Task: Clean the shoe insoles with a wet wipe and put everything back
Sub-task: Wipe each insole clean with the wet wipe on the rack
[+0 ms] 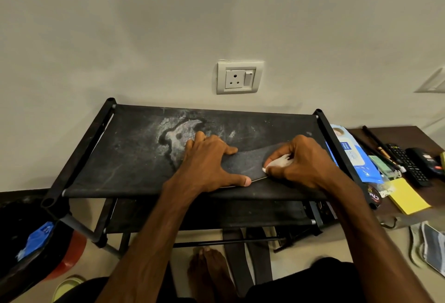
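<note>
A dark grey insole (245, 162) lies flat on the top fabric shelf of a black shoe rack (134, 158). My left hand (209, 165) presses on its left part with spread, straight fingers, the thumb at its near edge. My right hand (301, 160) grips a crumpled white wet wipe (279, 162) and holds it against the insole's right part. A blue pack of wet wipes (354, 156) leans by the rack's right side.
A wooden table (414, 134) at the right holds remotes (409, 163), pens and a yellow notepad (407, 196). A shoe (428, 245) lies on the floor at lower right. Dark straps lie under the rack, and a black and red bin (36, 249) stands at the left. A wall socket (238, 77) sits above the rack.
</note>
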Demonstrator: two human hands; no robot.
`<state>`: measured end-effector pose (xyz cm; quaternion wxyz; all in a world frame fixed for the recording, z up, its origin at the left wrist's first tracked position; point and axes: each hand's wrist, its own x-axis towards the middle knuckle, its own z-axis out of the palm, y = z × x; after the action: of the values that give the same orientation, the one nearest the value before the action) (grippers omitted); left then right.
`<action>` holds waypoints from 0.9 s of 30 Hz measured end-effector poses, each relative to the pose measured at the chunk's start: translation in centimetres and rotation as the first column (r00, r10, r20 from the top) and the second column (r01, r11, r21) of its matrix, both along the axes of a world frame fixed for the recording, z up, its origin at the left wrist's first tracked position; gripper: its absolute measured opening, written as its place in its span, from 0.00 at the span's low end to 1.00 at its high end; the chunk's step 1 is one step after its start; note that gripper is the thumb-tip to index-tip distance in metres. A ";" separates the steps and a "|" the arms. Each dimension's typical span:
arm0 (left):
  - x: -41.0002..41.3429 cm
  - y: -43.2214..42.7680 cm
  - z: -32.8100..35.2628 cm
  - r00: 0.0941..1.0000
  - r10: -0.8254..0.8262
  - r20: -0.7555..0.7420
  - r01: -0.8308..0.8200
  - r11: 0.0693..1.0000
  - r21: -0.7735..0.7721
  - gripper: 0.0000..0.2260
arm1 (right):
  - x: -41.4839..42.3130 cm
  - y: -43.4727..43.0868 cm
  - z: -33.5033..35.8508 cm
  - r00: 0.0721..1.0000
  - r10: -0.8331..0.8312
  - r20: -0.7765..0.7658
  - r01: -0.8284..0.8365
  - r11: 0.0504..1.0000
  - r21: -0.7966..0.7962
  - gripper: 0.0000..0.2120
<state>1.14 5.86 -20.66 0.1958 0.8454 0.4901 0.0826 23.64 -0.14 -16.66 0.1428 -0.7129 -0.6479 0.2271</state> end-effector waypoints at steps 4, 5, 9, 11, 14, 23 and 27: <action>-0.2 0.1 0.1 1.000 -0.003 -0.007 0.003 1.000 0.002 0.41 | -1.4 -0.1 -0.4 1.000 0.004 0.028 -0.004 1.000 0.026 0.03; -0.2 0.1 0.1 1.000 -0.006 -0.008 0.006 1.000 0.000 0.41 | -1.8 -0.1 -0.5 0.999 0.029 0.018 -0.030 0.999 0.024 0.03; -0.2 0.0 0.2 1.000 -0.003 -0.001 0.003 1.000 -0.014 0.41 | -1.1 0.0 -0.2 1.000 0.015 0.008 -0.015 1.000 -0.002 0.04; -0.1 0.1 0.2 1.000 0.001 -0.003 -0.001 1.000 -0.016 0.41 | 0.1 0.0 -0.2 0.998 -0.059 0.028 0.059 0.998 -0.015 0.07; -0.1 0.1 0.3 1.000 0.003 0.001 -0.003 1.000 -0.010 0.41 | 0.1 0.0 -0.3 0.994 -0.092 0.052 0.093 0.996 -0.013 0.13; -0.1 0.0 0.3 1.000 0.002 -0.008 -0.002 1.000 -0.013 0.41 | 0.6 0.1 -0.5 0.992 -0.114 0.050 0.116 0.993 -0.019 0.25; -0.6 0.3 0.4 1.000 -0.010 -0.012 0.010 1.000 -0.007 0.41 | 0.8 -0.3 -0.9 0.992 -0.112 -0.064 0.115 0.992 0.048 0.07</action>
<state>0.58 6.12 -20.23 0.1960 0.8475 0.4876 0.0747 24.47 -0.47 -17.54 0.1934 -0.7375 -0.6072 0.2236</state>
